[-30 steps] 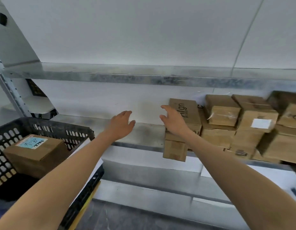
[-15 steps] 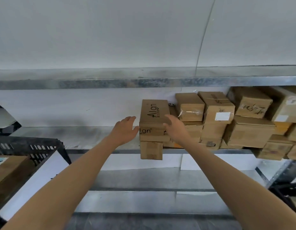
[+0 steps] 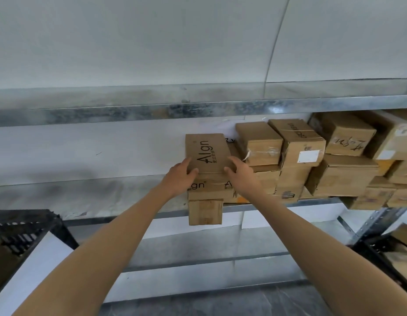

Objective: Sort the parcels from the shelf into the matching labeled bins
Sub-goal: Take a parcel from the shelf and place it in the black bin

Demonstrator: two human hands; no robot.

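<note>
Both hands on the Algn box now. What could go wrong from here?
1. The small box under the Algn box juts past the shelf edge; pulling the top one forward may drag it off.
2. The left hand and right hand hold only the box's near end; it might tip on lifting.
3. The taped box sits close beside it; that stack could get nudged.
</note>
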